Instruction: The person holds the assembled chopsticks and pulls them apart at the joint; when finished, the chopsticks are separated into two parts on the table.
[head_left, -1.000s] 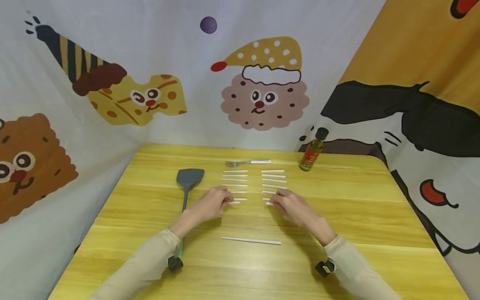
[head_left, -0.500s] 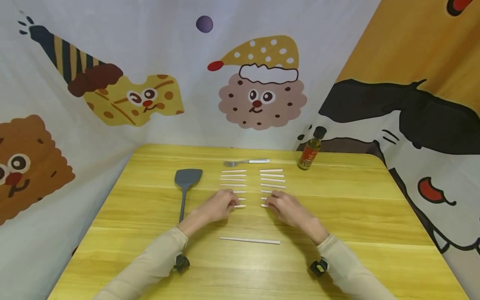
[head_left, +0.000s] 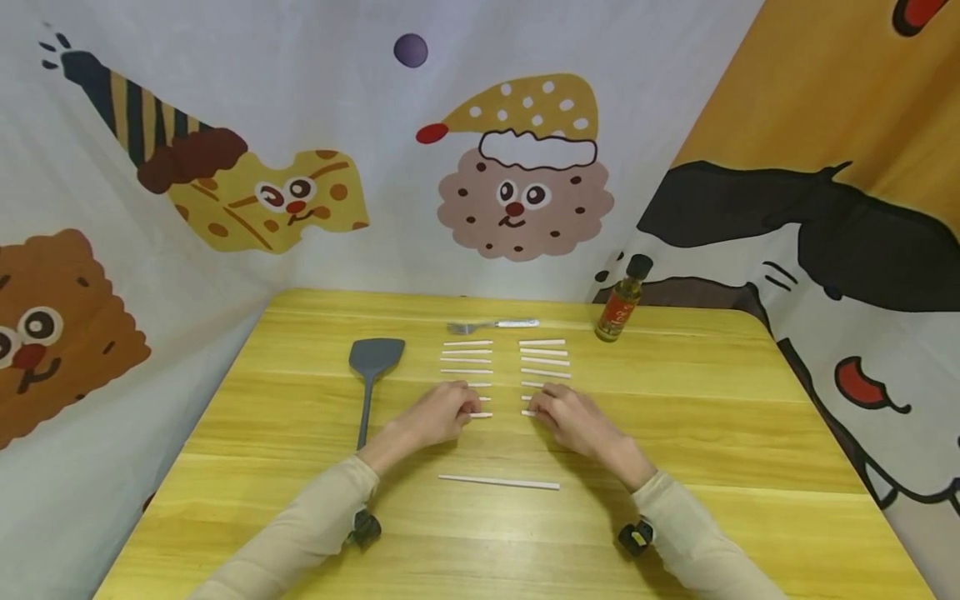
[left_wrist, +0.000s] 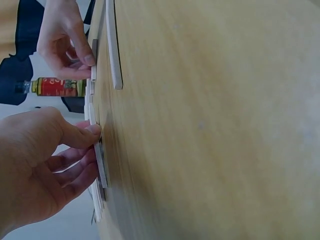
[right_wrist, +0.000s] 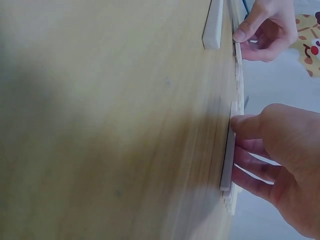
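Two columns of short white chopstick pieces lie on the table in the head view, a left column (head_left: 467,360) and a right column (head_left: 545,362). My left hand (head_left: 441,413) pinches the nearest left chopstick piece (left_wrist: 103,170) between thumb and fingers, low at the tabletop. Opposite it, my right hand (head_left: 577,418) pinches the nearest right chopstick piece (right_wrist: 227,167), thumb on the near side and fingers behind. A gap separates the inner ends of these two pieces. Closer to me lies one long, tapered white chopstick (head_left: 498,482), touched by neither hand.
Behind the columns lies a fork (head_left: 493,326) with a pale handle. An oil bottle (head_left: 622,298) with a black cap stands at the back right. Left of the hands is a grey spatula (head_left: 377,357), its handle partly under my left forearm. A patterned cloth (head_left: 405,217) hangs behind the table (head_left: 712,392).
Both hands have shifted slightly with their chopstick pieces, which now lie more level with the other rows. During the last half second they have hardly moved.
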